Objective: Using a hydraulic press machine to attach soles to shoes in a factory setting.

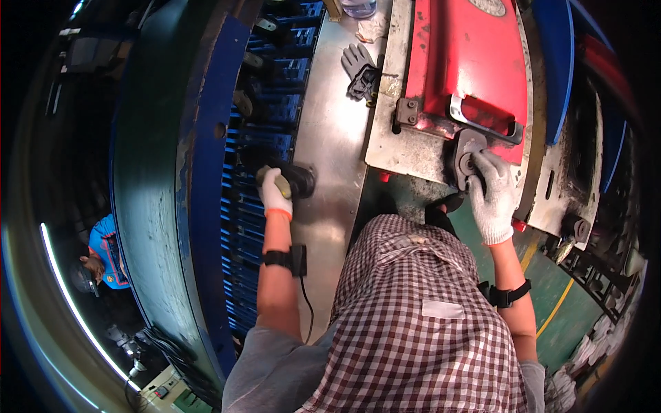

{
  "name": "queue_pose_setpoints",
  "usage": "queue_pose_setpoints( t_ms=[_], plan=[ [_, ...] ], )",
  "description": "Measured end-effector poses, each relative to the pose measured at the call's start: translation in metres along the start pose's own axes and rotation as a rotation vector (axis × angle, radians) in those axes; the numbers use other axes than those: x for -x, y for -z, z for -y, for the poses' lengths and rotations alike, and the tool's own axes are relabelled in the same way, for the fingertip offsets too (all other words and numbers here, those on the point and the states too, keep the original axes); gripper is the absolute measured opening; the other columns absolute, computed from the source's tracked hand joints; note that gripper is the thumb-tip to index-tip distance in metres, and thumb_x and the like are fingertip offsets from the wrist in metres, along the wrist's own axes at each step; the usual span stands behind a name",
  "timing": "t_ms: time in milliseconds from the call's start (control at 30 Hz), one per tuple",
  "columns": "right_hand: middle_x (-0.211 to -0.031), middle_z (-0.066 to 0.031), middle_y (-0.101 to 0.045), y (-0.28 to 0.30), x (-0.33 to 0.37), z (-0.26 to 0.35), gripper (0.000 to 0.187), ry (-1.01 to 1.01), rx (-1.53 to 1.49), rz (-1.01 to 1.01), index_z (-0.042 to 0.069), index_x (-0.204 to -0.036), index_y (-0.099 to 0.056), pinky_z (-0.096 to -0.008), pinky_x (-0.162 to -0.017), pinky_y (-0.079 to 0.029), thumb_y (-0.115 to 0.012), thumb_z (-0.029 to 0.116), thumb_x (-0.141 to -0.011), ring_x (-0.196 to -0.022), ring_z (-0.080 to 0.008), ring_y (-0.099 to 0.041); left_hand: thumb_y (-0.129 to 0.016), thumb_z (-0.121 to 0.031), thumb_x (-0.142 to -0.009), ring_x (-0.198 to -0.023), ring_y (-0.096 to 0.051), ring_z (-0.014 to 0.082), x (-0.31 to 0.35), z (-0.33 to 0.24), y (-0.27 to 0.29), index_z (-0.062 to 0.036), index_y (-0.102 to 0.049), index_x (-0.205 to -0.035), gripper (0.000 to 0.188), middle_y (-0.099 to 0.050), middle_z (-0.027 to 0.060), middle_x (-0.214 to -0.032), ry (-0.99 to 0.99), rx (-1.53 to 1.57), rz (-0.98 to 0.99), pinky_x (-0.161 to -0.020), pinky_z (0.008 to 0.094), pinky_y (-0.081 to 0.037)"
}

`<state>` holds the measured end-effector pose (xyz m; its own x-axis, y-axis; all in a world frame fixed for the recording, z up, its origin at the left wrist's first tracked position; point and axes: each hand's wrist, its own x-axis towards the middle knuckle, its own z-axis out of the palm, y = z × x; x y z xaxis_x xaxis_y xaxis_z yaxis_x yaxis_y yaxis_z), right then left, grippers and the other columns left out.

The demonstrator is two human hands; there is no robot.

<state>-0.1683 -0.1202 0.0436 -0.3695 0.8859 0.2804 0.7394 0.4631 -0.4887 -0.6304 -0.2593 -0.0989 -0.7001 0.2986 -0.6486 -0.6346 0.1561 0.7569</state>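
My left hand point(275, 193), in a white knitted glove, is closed around a dark shoe point(301, 180) with a yellowish-green patch, at the edge between the blue rack and the metal ledge. In a matching glove, my right hand point(494, 189) has its fingers closed on a grey-brown rounded piece point(467, 155) with a round spot, perhaps a shoe part. That piece stands against the near edge of a worn pale machine plate point(406, 155). Just beyond it is the black-and-silver handle point(485, 120) of a red machine cover point(482, 62). My palms are hidden.
A grey-and-black glove point(361, 71) lies on the shiny metal ledge point(330, 227). Left of it, a blue slatted rack point(279, 110) carries several dark shoes. A second pale machine plate point(564, 165) stands at the right. A person in blue point(108, 251) is at the far left.
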Motion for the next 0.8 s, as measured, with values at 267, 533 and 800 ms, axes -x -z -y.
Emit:
queue_pose_setpoints(
  t_ms=[267,533,800],
  plan=[
    [-0.128,-0.0156,-0.065,-0.009,0.002,0.004,0.048,-0.029,0.181,-0.022,0.008,-0.129,-0.068,-0.046,-0.104,-0.05,-0.07,0.003,-0.082,-0.12,-0.0366,-0.062,-0.077,-0.006,-0.077,-0.049,-0.044,0.0101,-0.14,-0.067,0.007,-0.0166,-0.064,-0.082,0.018,-0.052,-0.0051,-0.064,-0.314,-0.186,-0.089,-0.046,0.0292,-0.036],
    [-0.128,-0.0175,-0.066,-0.014,0.005,0.004,0.047,-0.038,0.189,-0.043,0.008,-0.127,-0.07,-0.0466,-0.104,-0.05,-0.07,0.004,-0.081,-0.118,-0.0378,-0.064,-0.075,-0.023,-0.094,-0.13,-0.06,0.0336,-0.165,-0.065,-0.014,-0.0038,-0.038,-0.158,0.077,-0.059,0.0174,-0.147,-0.52,-0.806,-0.349,-0.107,0.0459,-0.047],
    [-0.129,-0.0165,-0.067,-0.013,0.006,0.005,0.047,-0.069,0.215,-0.025,0.01,-0.127,-0.07,-0.0473,-0.104,-0.05,-0.07,0.005,-0.08,-0.119,-0.0373,-0.064,-0.065,-0.03,-0.099,-0.141,-0.049,0.0462,-0.107,-0.049,-0.013,-0.0091,-0.003,-0.167,0.094,-0.039,0.0289,-0.161,-0.255,-1.051,-0.349,-0.118,0.0519,-0.04]
  ],
)
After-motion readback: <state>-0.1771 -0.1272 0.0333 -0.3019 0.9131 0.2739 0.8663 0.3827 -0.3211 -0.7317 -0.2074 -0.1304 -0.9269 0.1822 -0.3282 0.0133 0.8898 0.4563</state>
